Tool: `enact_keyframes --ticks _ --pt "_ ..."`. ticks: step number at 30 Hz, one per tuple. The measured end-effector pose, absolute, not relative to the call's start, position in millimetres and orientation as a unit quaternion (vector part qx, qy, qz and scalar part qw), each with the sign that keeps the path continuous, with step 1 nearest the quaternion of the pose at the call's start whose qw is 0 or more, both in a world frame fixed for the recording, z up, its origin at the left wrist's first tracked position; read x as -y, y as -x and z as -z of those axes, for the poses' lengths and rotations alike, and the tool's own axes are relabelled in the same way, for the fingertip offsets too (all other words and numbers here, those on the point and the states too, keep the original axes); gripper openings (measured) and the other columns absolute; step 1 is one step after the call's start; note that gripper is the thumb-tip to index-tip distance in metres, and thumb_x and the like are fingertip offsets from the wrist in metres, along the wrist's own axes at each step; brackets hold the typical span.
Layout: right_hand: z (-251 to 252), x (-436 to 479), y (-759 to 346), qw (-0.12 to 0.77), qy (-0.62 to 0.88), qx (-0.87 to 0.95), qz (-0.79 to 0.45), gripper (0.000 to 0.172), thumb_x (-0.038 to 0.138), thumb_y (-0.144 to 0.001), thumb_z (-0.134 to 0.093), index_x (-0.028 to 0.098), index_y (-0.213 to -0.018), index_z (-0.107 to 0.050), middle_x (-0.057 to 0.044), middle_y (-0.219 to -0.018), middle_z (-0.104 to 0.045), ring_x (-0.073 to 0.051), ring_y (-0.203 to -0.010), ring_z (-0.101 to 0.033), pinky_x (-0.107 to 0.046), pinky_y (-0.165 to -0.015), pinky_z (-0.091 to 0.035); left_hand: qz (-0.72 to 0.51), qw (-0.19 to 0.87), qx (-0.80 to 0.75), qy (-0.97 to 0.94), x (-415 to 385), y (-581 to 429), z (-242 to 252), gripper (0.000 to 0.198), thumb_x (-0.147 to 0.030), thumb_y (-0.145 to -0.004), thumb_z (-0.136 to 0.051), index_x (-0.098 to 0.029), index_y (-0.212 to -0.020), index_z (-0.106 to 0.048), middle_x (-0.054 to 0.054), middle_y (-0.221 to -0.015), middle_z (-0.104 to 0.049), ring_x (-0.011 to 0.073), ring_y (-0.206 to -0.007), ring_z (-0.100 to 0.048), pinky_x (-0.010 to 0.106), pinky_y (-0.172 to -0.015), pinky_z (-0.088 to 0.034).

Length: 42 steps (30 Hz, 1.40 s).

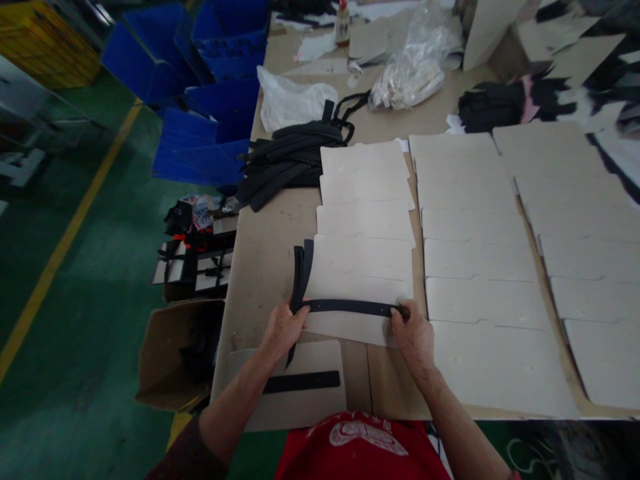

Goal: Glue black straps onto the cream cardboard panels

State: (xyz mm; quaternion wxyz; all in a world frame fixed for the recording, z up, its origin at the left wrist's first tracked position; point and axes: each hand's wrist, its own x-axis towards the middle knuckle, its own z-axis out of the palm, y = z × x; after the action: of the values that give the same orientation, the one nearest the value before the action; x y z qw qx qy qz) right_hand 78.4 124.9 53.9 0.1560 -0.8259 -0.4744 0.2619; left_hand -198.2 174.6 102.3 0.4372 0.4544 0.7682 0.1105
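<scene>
A black strip (350,307) with small holes is stretched level between my two hands, over the lowest of a column of overlapping pale boards (363,257). My left hand (284,328) is closed on the strip's left end and also on a small bunch of black strips (301,270) that sticks up from it. My right hand (414,333) pinches the strip's right end between thumb and fingers. Below my left forearm another black strip (313,382) lies across a separate pale board (327,357) near the table's front edge.
Two more columns of overlapping boards (480,260) cover the right side. A heap of black strips (295,153) lies at the back left, before a white plastic bag (297,100). Blue bins (195,143) and a cardboard box (165,353) stand left of the table.
</scene>
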Motion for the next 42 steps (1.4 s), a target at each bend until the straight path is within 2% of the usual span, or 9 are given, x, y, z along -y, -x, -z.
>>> enact_keyframes --ticks 5,13,18,22,28,31,37,42 --pt "-52.4 -125.2 -78.7 0.159 0.826 0.474 -0.260 0.033 0.038 -0.087 -0.051 0.017 -0.111 -0.062 -0.008 -0.088 -0.070 -0.021 -0.073 -0.061 -0.032 -0.067 -0.040 -0.114 0.436 -0.766 -0.457 -176.2 196.6 -99.5 0.033 -0.028 -0.083 -0.058 -0.016 -0.111 -0.070 -0.002 -0.053 -0.062 0.0156 -0.053 -0.062 0.022 -0.053 -0.041" --pt "-50.8 -125.7 -78.1 0.138 0.820 0.496 -0.248 0.029 0.035 -0.089 -0.049 0.017 -0.108 -0.061 -0.009 -0.091 -0.070 -0.022 -0.074 -0.061 -0.033 -0.068 -0.040 -0.114 0.421 -0.773 -0.460 -180.0 197.8 -94.3 0.032 -0.032 -0.084 -0.060 -0.015 -0.110 -0.068 0.002 -0.068 -0.070 0.0147 -0.056 -0.064 0.022 -0.057 -0.044" --pt "-48.3 -124.0 -76.4 0.154 0.811 0.513 -0.236 0.029 0.035 -0.090 -0.047 0.015 -0.108 -0.059 -0.012 -0.096 -0.067 -0.024 -0.081 -0.060 -0.035 -0.071 -0.043 -0.106 0.410 -0.784 -0.454 -182.0 194.2 -91.9 0.029 -0.029 -0.084 -0.058 -0.014 -0.107 -0.068 0.000 -0.059 -0.065 0.0155 -0.054 -0.063 0.023 -0.055 -0.041" --pt "-43.8 -120.6 -77.2 0.202 0.800 0.527 -0.203 0.032 0.039 -0.088 -0.047 0.015 -0.106 -0.058 -0.015 -0.103 -0.060 -0.027 -0.086 -0.058 -0.039 -0.073 -0.046 -0.114 0.426 -0.769 -0.462 -176.4 195.8 -99.3 0.026 -0.027 -0.085 -0.056 -0.018 -0.106 -0.067 0.001 -0.074 -0.070 0.0132 -0.054 -0.062 0.023 -0.056 -0.043" --pt "-39.9 -118.1 -79.2 0.226 0.787 0.541 -0.191 0.030 0.042 -0.086 -0.048 0.017 -0.100 -0.057 -0.014 -0.099 -0.056 -0.028 -0.086 -0.056 -0.041 -0.075 -0.048 -0.120 0.459 -0.683 -0.555 -157.6 207.1 -126.2 0.021 -0.031 -0.088 -0.054 -0.021 -0.100 -0.068 0.002 -0.083 -0.070 0.0151 -0.062 -0.064 0.025 -0.063 -0.046" --pt "-40.7 -118.8 -79.4 0.232 0.776 0.557 -0.184 0.026 0.041 -0.086 -0.048 0.019 -0.095 -0.057 -0.013 -0.095 -0.056 -0.029 -0.088 -0.055 -0.042 -0.077 -0.048 -0.092 0.443 -0.677 -0.581 -158.5 207.4 -128.9 0.021 -0.028 -0.089 -0.052 -0.021 -0.099 -0.069 0.004 -0.090 -0.072 0.0176 -0.073 -0.066 0.026 -0.068 -0.046" --pt "-44.5 -120.1 -78.6 0.222 0.773 0.563 -0.189 0.023 0.039 -0.086 -0.047 0.019 -0.093 -0.057 -0.013 -0.095 -0.056 -0.028 -0.085 -0.054 -0.041 -0.072 -0.047 -0.060 0.390 -0.735 -0.552 -182.4 203.6 -103.1 0.025 -0.026 -0.088 -0.054 -0.017 -0.105 -0.071 0.010 -0.095 -0.075 0.0229 -0.089 -0.069 0.029 -0.077 -0.047" --pt "-43.8 -120.2 -79.6 0.227 0.766 0.573 -0.183 0.023 0.038 -0.086 -0.047 0.019 -0.093 -0.058 -0.013 -0.097 -0.056 -0.027 -0.086 -0.054 -0.040 -0.076 -0.048 -0.033 0.372 -0.750 -0.547 -194.4 205.0 -84.8 0.026 -0.028 -0.087 -0.057 -0.016 -0.106 -0.071 0.013 -0.100 -0.075 0.0251 -0.096 -0.069 0.030 -0.081 -0.048"
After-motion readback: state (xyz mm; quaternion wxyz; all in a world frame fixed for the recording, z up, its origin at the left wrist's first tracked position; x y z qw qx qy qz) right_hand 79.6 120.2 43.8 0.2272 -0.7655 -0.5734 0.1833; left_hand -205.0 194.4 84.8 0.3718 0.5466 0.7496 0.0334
